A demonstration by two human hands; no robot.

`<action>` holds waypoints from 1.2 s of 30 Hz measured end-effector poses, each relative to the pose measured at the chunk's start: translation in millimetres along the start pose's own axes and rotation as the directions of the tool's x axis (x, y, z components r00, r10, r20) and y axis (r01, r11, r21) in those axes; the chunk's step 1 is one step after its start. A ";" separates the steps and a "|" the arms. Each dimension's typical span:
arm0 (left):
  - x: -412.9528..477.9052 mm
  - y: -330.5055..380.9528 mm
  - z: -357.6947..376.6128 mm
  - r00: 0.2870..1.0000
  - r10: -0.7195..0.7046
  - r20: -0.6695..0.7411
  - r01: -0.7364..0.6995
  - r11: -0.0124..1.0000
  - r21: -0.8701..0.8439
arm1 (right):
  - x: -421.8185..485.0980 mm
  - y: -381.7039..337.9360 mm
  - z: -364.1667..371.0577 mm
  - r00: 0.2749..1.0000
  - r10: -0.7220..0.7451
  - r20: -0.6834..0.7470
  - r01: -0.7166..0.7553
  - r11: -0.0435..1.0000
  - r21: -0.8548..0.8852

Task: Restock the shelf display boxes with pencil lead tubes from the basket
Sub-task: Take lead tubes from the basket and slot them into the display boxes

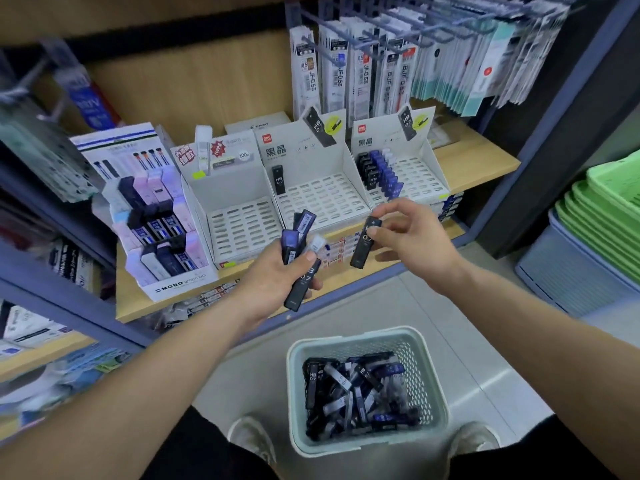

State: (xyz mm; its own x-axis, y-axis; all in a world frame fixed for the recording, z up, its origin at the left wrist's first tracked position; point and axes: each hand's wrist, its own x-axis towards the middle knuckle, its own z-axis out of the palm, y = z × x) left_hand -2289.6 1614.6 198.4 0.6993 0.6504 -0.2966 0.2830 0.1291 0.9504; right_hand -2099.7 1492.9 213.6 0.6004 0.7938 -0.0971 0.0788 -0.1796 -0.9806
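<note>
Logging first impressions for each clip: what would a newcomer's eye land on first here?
Both hands, mid-frame before the shelf: the left hand grips a bunch of lead tubes, the right hand pinches a black tube. Below, a pale basket on the floor holds a heap of tubes; behind the hands, the white display boxes stand mostly unfilled.

We see bright, even light that comes from above. The floor shines with a white glare spot. Soft shadows sit under the shelf. The left side is smeared and blurry, and straight lines bend near the edges.
</note>
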 end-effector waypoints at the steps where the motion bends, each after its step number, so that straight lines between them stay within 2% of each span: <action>1: 3.1 0.3 -5.5 1.000 -0.007 -0.023 0.006 1.000 -0.030 | 11.7 -2.9 5.9 1.000 -0.022 0.002 0.022 0.999 -0.036; 7: 26.6 -6.3 -42.4 0.984 -0.015 -0.178 0.002 0.998 -0.070 | 95.9 -7.7 49.6 0.984 -0.176 -0.010 0.168 0.956 -0.239; 16: 44.6 -10.3 -68.1 0.968 -0.002 -0.252 -0.020 0.996 -0.083 | 185.4 -4.5 101.5 0.961 -0.276 0.007 0.255 0.875 -0.411; 19: 47.7 -8.4 -68.8 0.965 -0.007 -0.261 -0.020 0.995 -0.101 | 195.4 -3.2 101.4 0.959 -0.283 -0.011 0.253 0.874 -0.416; 27: 69.3 14.9 -28.6 0.982 0.021 -0.189 -0.041 0.994 -0.103 | 168.2 -13.4 29.4 0.937 -0.347 -0.030 0.298 0.843 -0.447; 32: 88.5 30.6 4.9 0.987 0.021 -0.158 -0.039 0.993 -0.113 | 166.8 2.7 -33.2 0.953 -0.295 -0.062 0.209 0.795 -0.569; 36: 98.8 32.4 18.4 0.988 0.005 -0.154 -0.018 0.997 -0.080 | 172.2 29.1 -46.7 0.966 -0.253 -0.053 0.166 0.764 -0.623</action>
State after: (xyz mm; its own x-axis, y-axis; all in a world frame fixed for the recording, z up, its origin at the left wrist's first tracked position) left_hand -2199.3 1669.2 198.1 0.5909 0.7589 -0.2737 0.2169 0.1774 0.9599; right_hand -1956.9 1597.2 176.3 0.6019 0.7817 0.1633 0.6559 -0.3673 -0.6594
